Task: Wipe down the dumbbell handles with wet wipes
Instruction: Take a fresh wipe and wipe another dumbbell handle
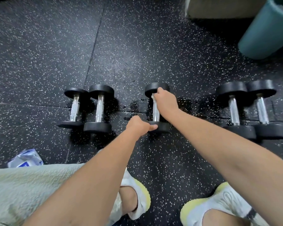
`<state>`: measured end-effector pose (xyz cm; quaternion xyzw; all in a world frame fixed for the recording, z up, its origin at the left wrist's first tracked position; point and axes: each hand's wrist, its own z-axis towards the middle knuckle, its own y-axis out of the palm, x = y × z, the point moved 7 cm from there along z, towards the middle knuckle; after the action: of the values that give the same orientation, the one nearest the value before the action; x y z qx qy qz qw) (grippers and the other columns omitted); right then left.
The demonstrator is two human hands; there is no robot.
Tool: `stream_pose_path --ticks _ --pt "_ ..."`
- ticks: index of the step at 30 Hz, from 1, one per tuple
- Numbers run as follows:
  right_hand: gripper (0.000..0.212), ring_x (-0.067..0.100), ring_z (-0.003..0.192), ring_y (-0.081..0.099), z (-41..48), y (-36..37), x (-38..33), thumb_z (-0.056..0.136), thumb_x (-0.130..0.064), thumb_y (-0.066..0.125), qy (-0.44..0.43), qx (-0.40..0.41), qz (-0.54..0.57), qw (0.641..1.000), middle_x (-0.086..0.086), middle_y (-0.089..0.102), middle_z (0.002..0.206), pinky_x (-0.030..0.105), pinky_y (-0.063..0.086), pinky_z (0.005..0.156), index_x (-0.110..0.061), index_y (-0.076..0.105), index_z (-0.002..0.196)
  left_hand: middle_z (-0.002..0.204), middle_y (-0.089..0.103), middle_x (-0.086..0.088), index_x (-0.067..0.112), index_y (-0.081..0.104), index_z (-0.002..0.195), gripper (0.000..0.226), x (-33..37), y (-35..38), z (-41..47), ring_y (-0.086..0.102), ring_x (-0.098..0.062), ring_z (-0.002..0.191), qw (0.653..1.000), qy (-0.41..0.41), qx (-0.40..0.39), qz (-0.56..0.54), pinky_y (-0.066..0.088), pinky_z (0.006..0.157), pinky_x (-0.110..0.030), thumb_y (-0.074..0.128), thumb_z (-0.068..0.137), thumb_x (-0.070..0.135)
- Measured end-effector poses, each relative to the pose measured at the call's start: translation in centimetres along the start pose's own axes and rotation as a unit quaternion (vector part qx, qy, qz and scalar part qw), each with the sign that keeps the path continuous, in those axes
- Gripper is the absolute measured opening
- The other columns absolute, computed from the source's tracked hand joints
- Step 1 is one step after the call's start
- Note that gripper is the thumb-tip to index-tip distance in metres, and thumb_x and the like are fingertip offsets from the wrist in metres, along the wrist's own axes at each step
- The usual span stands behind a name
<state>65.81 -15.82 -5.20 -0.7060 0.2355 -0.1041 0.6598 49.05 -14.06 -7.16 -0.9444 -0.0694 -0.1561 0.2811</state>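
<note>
Item 1: middle dumbbell. It lies alone on the floor, between 2 pairs, with its chrome handle pointing away from the person. Its black far head and near head both rest on the floor.

Item 2: right hand. The fingers are clenched around the far end of the handle, just below the far head. They press a white wipe against the metal; only a small edge of the wipe shows.

Item 3: left hand. The thumb lies straight against the near head. The fingers curl under the palm, out of sight; whether they grasp anything cannot be told.

Item 4: left pair of dumbbells. 2 pieces lie side by side, with heads touching or nearly so, and are untouched by either hand.

Item 5: right pair of dumbbells. 2 larger pieces lie side by side, well apart from both hands.

Item 6: wet-wipe pack. White and blue and crumpled, it lies on the floor at lower left, beside a pale green garment.

Item 7: floor. It is black speckled rubber with tile seams, and dark wet patches lie around the middle dumbbell.

Item 8: teal bin. It stands at upper right.

Item 9: shoes. 2 in white and yellow, they sit at the bottom edge.
</note>
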Motion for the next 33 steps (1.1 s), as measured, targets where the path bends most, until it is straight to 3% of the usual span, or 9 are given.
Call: stream_pose_path --ticks 4,7,10,13,16,19,23,30,33 --pt "0.017 0.033 0.085 0.063 -2.7 0.6 -1.1 0.087 -0.004 0.063 -0.063 -0.037 -0.002 0.997 0.011 0.059 0.104 0.038 0.043 0.060 -0.007 0.072 0.101 0.140 0.057 -0.009 0.005 0.047 0.145 0.094 -0.6 -0.4 0.6 0.057 -0.033 0.124 1.000 -0.008 -0.002 -0.021 0.049 0.105 -0.045 0.090 0.075 0.049" --pt "0.014 0.031 0.082 0.064 -4.6 1.8 -1.3 0.086 -0.012 0.068 -0.122 -0.059 0.027 0.990 0.003 0.059 0.100 0.033 0.036 0.059 -0.014 0.074 0.098 0.144 0.055 -0.013 0.002 0.041 0.149 0.095 -0.5 -0.6 0.9 0.056 -0.034 0.127 1.000 0.001 -0.015 -0.018 0.048 0.100 -0.040 0.088 0.080 0.046" --pt "0.010 0.028 0.080 0.064 -2.8 1.5 -0.5 0.092 -0.020 0.065 -0.081 -0.035 0.041 0.995 -0.002 0.057 0.095 0.030 0.035 0.061 -0.020 0.074 0.094 0.144 0.055 -0.015 -0.001 0.037 0.149 0.096 -0.4 -0.6 1.1 0.055 -0.036 0.128 1.000 0.005 -0.020 -0.007 0.045 0.096 -0.039 0.085 0.082 0.048" --pt "0.017 0.028 0.076 0.060 -1.3 0.5 0.4 0.095 -0.021 0.060 0.007 -0.001 0.081 0.997 0.000 0.055 0.092 0.031 0.038 0.063 -0.019 0.076 0.091 0.149 0.050 -0.019 -0.004 0.035 0.148 0.092 -0.2 -0.3 1.0 0.050 -0.036 0.135 0.999 -0.005 -0.036 -0.019 0.044 0.106 -0.040 0.079 0.088 0.049" --pt "0.017 0.030 0.081 0.063 -1.8 0.3 0.5 0.094 -0.020 0.062 0.032 -0.021 0.107 0.994 0.003 0.061 0.097 0.031 0.039 0.065 -0.023 0.079 0.096 0.140 0.057 -0.016 -0.001 0.045 0.143 0.092 0.8 -0.4 0.8 0.059 -0.034 0.126 0.999 0.005 -0.037 -0.028 0.051 0.103 -0.041 0.089 0.077 0.045" --pt "0.019 0.027 0.085 0.066 -3.5 0.8 0.3 0.092 -0.020 0.066 0.005 -0.067 0.138 0.988 0.002 0.070 0.100 0.030 0.045 0.070 -0.025 0.080 0.102 0.134 0.063 -0.013 0.000 0.047 0.140 0.110 1.2 0.3 0.1 0.063 -0.030 0.123 0.999 0.012 -0.037 -0.005 0.054 0.093 -0.040 0.092 0.062 0.063" --pt "0.017 0.023 0.091 0.064 -5.3 1.6 0.4 0.091 -0.019 0.068 -0.027 -0.084 0.171 0.981 -0.003 0.069 0.100 0.039 0.052 0.079 -0.024 0.081 0.101 0.088 0.058 0.002 0.011 0.057 0.106 0.076 0.3 2.6 0.1 0.060 -0.023 0.091 1.000 0.018 -0.021 -0.015 0.050 0.079 -0.033 0.087 0.065 0.069" --pt "0.021 0.020 0.095 0.065 -4.9 0.7 0.9 0.094 -0.019 0.065 -0.023 -0.065 0.173 0.983 -0.004 0.070 0.107 0.037 0.052 0.085 -0.027 0.079 0.107 0.105 0.065 0.000 0.016 0.053 0.102 0.091 -0.8 2.7 0.3 0.063 -0.023 0.098 1.000 0.006 0.007 -0.030 0.057 0.092 -0.038 0.083 0.048 0.084" --pt "0.021 0.018 0.094 0.066 -4.5 0.8 0.8 0.091 -0.017 0.067 -0.029 -0.084 0.181 0.980 -0.005 0.072 0.104 0.037 0.054 0.086 -0.026 0.079 0.105 0.104 0.066 0.000 0.012 0.058 0.105 0.102 -1.1 2.4 0.7 0.065 -0.022 0.096 1.000 0.005 0.014 -0.014 0.057 0.085 -0.036 0.078 0.043 0.090"
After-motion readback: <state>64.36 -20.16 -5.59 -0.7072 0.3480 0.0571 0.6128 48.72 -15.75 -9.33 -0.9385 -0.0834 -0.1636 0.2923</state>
